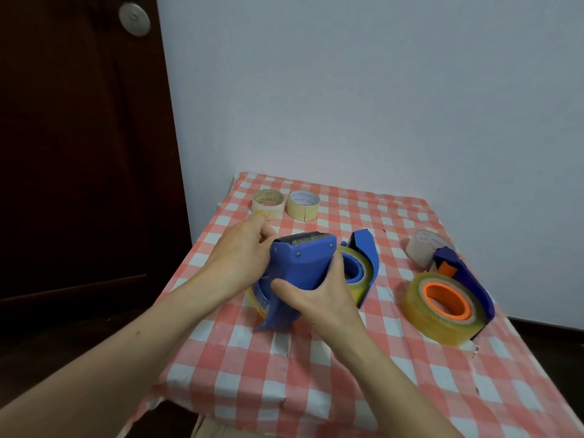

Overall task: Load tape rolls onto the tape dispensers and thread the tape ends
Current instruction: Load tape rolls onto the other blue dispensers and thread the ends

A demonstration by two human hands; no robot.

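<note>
A blue tape dispenser with a serrated metal blade on top is held over the middle of the table, between both hands. My left hand grips its left side near the blade. My right hand grips its body from the front, thumb across the blue plastic. A clear yellowish tape roll shows under the dispenser at the left. Behind it lies a second blue dispenser with a clear roll on its blue hub.
A third blue dispenser with an orange hub and a clear roll lies at the right, a whitish roll behind it. Two pale tape rolls stand at the far left of the checked tablecloth. A dark door is at left.
</note>
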